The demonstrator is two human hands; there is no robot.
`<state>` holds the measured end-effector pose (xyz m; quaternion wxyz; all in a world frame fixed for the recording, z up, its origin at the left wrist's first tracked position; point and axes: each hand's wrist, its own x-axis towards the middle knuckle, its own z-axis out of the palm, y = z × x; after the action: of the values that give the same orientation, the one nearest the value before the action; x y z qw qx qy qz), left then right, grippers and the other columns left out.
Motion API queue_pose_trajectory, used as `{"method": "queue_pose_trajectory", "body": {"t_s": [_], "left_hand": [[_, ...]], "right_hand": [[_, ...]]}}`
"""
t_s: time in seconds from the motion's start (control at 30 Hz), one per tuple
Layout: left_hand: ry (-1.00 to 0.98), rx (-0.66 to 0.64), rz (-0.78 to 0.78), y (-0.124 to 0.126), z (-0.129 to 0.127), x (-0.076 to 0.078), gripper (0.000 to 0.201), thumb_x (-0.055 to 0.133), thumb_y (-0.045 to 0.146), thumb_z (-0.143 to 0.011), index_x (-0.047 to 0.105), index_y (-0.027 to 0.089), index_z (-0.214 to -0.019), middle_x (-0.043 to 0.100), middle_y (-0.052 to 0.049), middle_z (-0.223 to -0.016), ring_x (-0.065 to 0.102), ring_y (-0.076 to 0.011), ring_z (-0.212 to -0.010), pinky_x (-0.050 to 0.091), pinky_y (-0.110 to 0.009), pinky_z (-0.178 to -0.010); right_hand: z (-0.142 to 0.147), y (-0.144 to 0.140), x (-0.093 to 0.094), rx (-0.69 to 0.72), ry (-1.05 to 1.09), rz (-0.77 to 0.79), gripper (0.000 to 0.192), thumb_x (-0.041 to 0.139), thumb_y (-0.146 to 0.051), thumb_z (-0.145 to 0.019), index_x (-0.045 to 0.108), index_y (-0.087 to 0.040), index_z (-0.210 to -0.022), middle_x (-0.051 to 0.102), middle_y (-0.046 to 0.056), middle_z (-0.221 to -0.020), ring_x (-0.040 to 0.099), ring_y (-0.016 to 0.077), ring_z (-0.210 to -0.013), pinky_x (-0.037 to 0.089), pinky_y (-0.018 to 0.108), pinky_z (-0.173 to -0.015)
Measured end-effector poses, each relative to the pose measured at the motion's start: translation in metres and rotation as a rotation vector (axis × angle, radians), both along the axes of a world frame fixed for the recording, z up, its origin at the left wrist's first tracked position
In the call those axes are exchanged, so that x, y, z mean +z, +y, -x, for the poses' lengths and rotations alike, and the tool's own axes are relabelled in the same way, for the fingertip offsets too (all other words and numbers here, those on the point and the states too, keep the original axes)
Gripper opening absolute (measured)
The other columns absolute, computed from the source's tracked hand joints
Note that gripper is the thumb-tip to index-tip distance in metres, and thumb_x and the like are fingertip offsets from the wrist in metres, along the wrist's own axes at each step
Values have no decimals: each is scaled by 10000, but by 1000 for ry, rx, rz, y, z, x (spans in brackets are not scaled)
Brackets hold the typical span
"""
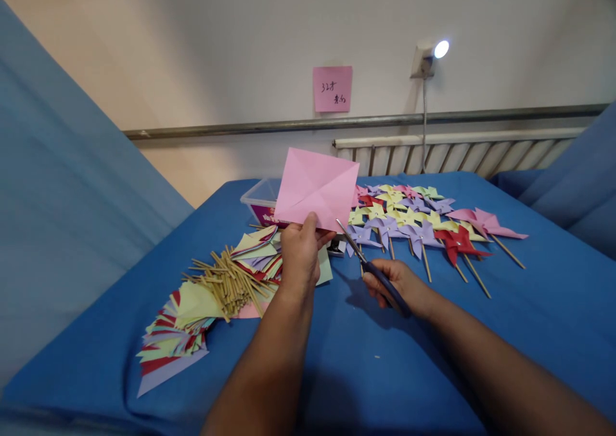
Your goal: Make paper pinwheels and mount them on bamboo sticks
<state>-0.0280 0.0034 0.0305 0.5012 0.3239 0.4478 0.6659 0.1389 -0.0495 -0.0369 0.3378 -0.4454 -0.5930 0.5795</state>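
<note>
My left hand [301,250] pinches a square of pink paper [317,185] by its lower edge, thumb in front. Diagonal creases cross the sheet, and it is held up above the table. In my right hand [397,286] is a pair of scissors [382,279] with dark blue handles. Their blade tips reach the lower right corner of the pink paper. Whether the blades have the paper between them, I cannot tell. Behind my left wrist lie a fanned stack of coloured paper [260,253] and a pile of thin wooden sticks [231,282].
Rows of finished paper pinwheels [421,234] on sticks lie at the back right. A clear plastic box [260,195] stands behind the pink sheet. More fanned paper [173,340] lies front left on the blue cloth [346,372]. Blue curtains [62,166] hang at both sides.
</note>
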Motion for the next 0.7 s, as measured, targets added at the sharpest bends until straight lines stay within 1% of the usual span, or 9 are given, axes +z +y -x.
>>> {"method": "queue_pose_trajectory", "body": {"t_s": [0.1,0.27,0.37,0.57,0.7], "left_hand": [[1,5,0,2,0,0,225,626,250,-772,622,75,-913,691,-96,-763,654,-152,-575,583,-310,-576],[0,5,8,2,0,0,233,609,237,-779,616,71,-942,699,-110,-817,673,-166,-607,573,-289,-553],[7,-3,14,3,1,-1,228,606,231,-780,614,68,-938,700,-114,-815,674,-167,-604,574,-292,-556],[16,-31,25,4,0,-4,233,601,234,-787,616,70,-952,702,-117,-784,679,-178,-603,563,-279,-537],[37,-54,29,4,-1,-6,233,591,250,-799,626,62,-932,704,-125,-764,679,-177,-596,552,-261,-530]], "right_hand": [[0,0,0,1,9,7,406,615,-562,-768,501,-182,-679,541,-35,-537,486,72,-410,315,197,-397],[1,0,-5,-9,8,7,407,611,-565,-776,503,-182,-693,542,-39,-531,488,73,-399,321,197,-396],[1,1,-7,-2,18,-8,398,601,-556,-790,501,-183,-693,549,-37,-540,499,75,-408,330,199,-403],[1,1,-4,-5,6,-36,388,585,-549,-801,500,-183,-704,545,-36,-552,510,83,-419,350,207,-415],[1,0,-1,-10,-19,-55,397,565,-556,-806,497,-183,-689,535,-35,-525,500,86,-408,350,213,-411]]}}
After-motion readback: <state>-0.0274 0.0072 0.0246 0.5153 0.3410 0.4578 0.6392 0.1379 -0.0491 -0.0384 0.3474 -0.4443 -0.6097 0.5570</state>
